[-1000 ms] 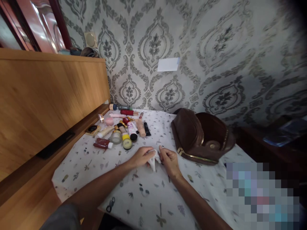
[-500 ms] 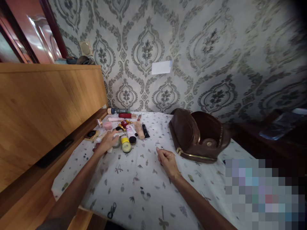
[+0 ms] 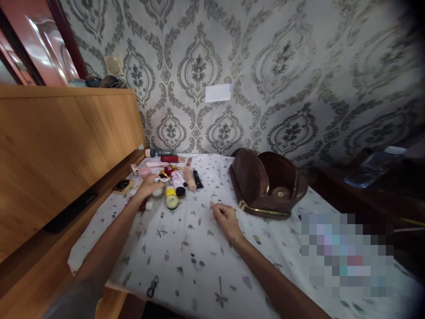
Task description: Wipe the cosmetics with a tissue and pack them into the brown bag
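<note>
Our left hand (image 3: 148, 188) arches over a glass jar (image 3: 157, 193) among cosmetics (image 3: 190, 178) on the left of our printed tablecloth (image 3: 186, 274); whether it grips the jar, we cannot tell. A yellow-banded jar (image 3: 171, 198) sits just beside. Our right hand (image 3: 226, 218), fingers loosely curled in, is near an unzipped brown handbag (image 3: 247, 181).
</note>
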The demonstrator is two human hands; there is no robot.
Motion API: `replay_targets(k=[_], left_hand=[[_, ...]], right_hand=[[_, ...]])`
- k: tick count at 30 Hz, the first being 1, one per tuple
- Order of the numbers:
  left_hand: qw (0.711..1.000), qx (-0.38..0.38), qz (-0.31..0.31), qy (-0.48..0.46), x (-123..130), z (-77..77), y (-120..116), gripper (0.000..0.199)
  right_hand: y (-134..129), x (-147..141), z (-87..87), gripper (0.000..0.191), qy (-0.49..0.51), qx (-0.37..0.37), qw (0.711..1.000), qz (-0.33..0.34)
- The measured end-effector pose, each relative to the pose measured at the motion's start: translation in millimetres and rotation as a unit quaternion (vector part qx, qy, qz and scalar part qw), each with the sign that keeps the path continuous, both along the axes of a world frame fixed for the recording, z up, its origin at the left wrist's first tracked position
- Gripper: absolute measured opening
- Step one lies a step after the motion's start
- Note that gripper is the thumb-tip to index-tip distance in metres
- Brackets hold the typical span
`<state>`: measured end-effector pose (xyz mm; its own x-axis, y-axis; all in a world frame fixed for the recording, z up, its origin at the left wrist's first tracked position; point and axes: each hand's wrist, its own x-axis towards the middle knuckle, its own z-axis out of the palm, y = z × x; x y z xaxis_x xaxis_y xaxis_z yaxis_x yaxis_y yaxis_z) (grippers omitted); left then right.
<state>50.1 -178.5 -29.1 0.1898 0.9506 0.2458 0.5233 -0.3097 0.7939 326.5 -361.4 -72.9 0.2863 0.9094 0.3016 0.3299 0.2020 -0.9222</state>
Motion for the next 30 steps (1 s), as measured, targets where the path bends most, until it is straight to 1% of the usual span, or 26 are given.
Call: replay_targets(k=[3,5,8,10,13,16,18,20,21,24,26,28,30], left_hand=[[0.999,0.011,0.017,-0.05,8,11.8,6,0.029],[0.995,0.02,0.012,-0.096,20,21.4,5,0.035],[0.985,0.009,-0.027,-0.171,51,31.4,-7,0.046],[0.975,-0.018,-0.068,-0.211,77,31.3,-20,0.048],[0.958,-0.057,-0.131,-0.247,118,20.5,-46,0.047],[0.946,-0.077,-0.179,-0.259,150,4.4,-76,0.045],[0.943,-0.073,-0.207,-0.25,162,-4.7,-91,0.045],[0.935,-0.08,-0.228,-0.259,167,-11.6,-100,0.047],[0.926,-0.096,-0.236,-0.278,168,-14.3,-100,0.048],[0.88,-0.182,-0.244,-0.364,165,-20.7,-94,0.052],[0.86,-0.222,-0.241,-0.391,162,-24.4,-88,0.053],[0.859,-0.23,-0.246,-0.386,159,-28.1,-84,0.053],[0.868,-0.217,-0.256,-0.365,158,-31.4,-83,0.053]], right_hand=[[1,0,-1.1,0.059,-0.002,0.011,1.0,0.002],[1,0,-2.1,0.06,-0.002,0.018,1.0,0.003],[1,0,-2.9,0.058,0.005,0.015,1.0,0.013],[0,0,-2.7,0.054,0.027,0.002,0.999,0.03],[-1,-1,-2.3,0.045,0.108,-0.016,0.992,0.064],[1,0,-2.5,0.054,0.202,-0.023,0.974,0.097],[2,2,-3.2,0.057,0.256,-0.023,0.961,0.105],[4,5,-3.9,0.057,0.301,-0.02,0.948,0.098],[4,5,-4.2,0.056,0.315,-0.018,0.944,0.091],[6,7,-4.9,0.048,0.32,-0.004,0.945,0.065],[7,7,-5.5,0.045,0.308,0.005,0.95,0.048],[8,7,-6.3,0.046,0.294,0.016,0.955,0.04],[9,8,-7.1,0.048,0.276,0.021,0.96,0.041]])
